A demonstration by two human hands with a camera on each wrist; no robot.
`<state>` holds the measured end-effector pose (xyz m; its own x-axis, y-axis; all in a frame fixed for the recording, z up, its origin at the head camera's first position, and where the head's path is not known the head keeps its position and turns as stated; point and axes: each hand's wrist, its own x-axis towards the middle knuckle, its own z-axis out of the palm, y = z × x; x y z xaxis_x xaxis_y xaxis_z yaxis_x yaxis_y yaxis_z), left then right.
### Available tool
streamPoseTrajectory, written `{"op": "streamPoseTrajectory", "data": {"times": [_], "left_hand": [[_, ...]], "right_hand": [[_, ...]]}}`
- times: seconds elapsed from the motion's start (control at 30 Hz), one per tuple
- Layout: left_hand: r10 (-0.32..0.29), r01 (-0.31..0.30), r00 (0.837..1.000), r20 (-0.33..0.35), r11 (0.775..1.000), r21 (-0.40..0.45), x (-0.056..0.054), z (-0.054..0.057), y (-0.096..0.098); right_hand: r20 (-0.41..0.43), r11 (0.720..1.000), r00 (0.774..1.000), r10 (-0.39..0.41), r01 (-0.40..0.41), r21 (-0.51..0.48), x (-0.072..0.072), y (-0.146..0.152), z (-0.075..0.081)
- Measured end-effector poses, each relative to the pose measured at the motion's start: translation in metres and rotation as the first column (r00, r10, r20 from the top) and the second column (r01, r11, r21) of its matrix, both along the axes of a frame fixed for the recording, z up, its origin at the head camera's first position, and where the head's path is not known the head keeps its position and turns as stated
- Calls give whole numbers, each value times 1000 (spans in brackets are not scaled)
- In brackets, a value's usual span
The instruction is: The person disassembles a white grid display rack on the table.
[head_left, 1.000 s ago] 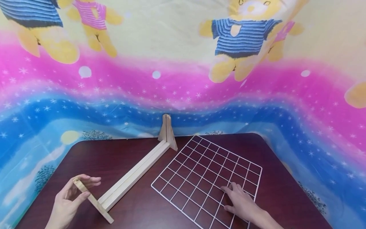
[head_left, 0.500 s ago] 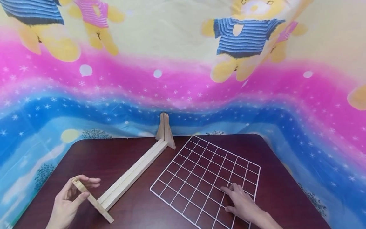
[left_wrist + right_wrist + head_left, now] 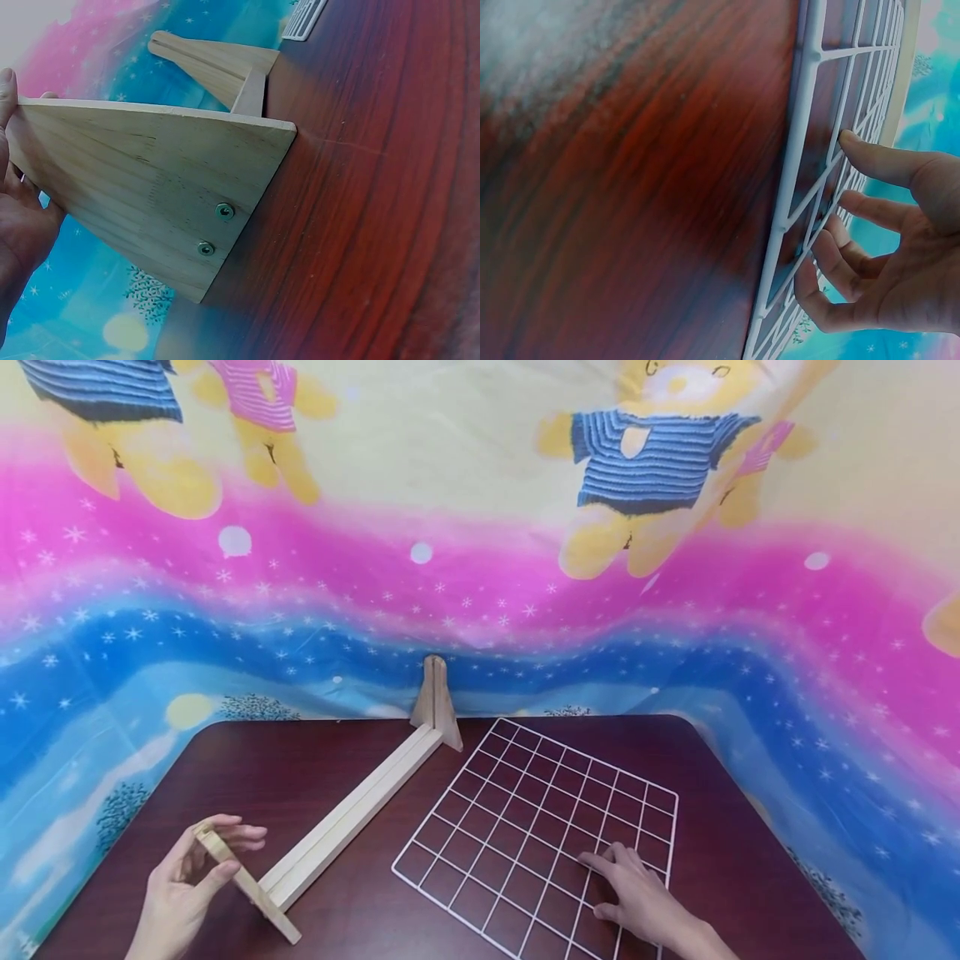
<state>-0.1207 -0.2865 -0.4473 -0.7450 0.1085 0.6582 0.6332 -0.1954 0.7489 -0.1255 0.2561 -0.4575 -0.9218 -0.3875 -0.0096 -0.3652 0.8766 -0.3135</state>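
Note:
A pale wooden stand lies diagonally on the left of the table, a grooved rail between two tapered end pieces. My left hand grips the upper part of the near end piece, thumb on one side and fingers on the other. Two bolt heads show low on that piece in the left wrist view. To the right, a white wire grid panel lies flat on the table. My right hand holds its wires with bent fingers and thumb, near the panel's right side. The panel's nearest corner is cut off by the head view.
The dark red-brown table has rounded far corners. Behind and around it hangs a printed cloth with bears and snowflakes. The far end piece stands upright near the back edge, close to the grid's far corner.
The grid panel has turned slightly, its left corner shifting toward me and its right corner leftward. My right hand has stayed on it. The left hand still grips the stand, which has barely moved.

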Motion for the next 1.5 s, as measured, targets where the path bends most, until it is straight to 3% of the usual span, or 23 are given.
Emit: {"op": "streamPoseTrajectory", "data": {"times": [0.23, 0.47, 0.7, 0.8, 0.93, 1.03, 1.2, 1.5], "left_hand": [[12, -12, 1000, -3, 1000, 7, 4, 1, 2], [81, -81, 997, 1, 997, -13, 9, 0, 3], [114, -113, 993, 24, 993, -21, 15, 1, 6], [95, -94, 995, 38, 995, -42, 15, 2, 4], [-22, 23, 1000, 10, 999, -30, 13, 5, -2], [-64, 64, 998, 5, 998, -17, 12, 8, -6], [-31, 31, 999, 12, 999, -16, 16, 9, -8], [-31, 31, 999, -20, 999, 34, 16, 7, -4]], "right_hand": [[36, 1000, 999, 2, -1, -29, -6, 2, 0], [56, 999, 998, 1, 2, -48, -7, 2, 0], [68, 997, 998, 14, -9, -73, -12, 4, -1], [63, 997, 998, 14, -9, -77, -13, 6, -1], [17, 998, 1000, 20, -19, -55, -13, 6, -3], [-9, 998, 999, 45, -45, -35, -11, 6, -2], [41, 996, 996, 83, -81, -41, -12, 6, 1], [130, 988, 984, 125, -112, -109, -23, 17, 2]]}}
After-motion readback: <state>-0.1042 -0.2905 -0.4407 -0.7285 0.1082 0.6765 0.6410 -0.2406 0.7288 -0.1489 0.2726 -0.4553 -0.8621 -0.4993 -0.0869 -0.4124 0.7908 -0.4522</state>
